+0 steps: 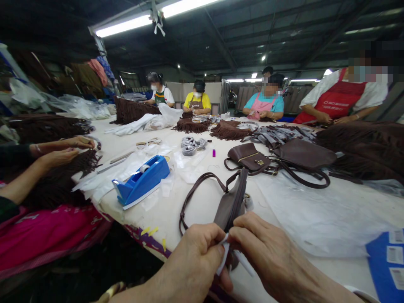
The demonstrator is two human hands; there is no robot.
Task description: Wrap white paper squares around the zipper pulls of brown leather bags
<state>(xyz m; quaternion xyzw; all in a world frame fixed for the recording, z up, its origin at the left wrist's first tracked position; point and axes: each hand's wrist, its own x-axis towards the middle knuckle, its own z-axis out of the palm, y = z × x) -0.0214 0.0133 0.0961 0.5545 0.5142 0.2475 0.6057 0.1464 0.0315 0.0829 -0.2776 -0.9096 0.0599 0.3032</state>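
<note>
Near the table's front edge, my left hand (pixel 199 257) is closed, pinching a white strip (pixel 223 257) that looks like thin paper or foam. My right hand (pixel 269 246) is closed on the same strip from the other side, and the fingertips of both hands nearly meet. Just beyond my fingers stands a dark brown handbag (pixel 232 202), seen edge-on along its zip. Its strap loops out to the left on the tabletop. My fingers cover the bag's near end, so I cannot tell how the strip is joined to it.
A blue tape dispenser (pixel 142 179) stands left of the bag. Two more brown bags (pixel 249 156) lie beyond it, near grey-wrapped rolls (pixel 192 145) and fringed brown pieces (pixel 232 129). A co-worker's hands (pixel 67 151) work at the left; several people sit or stand across the table.
</note>
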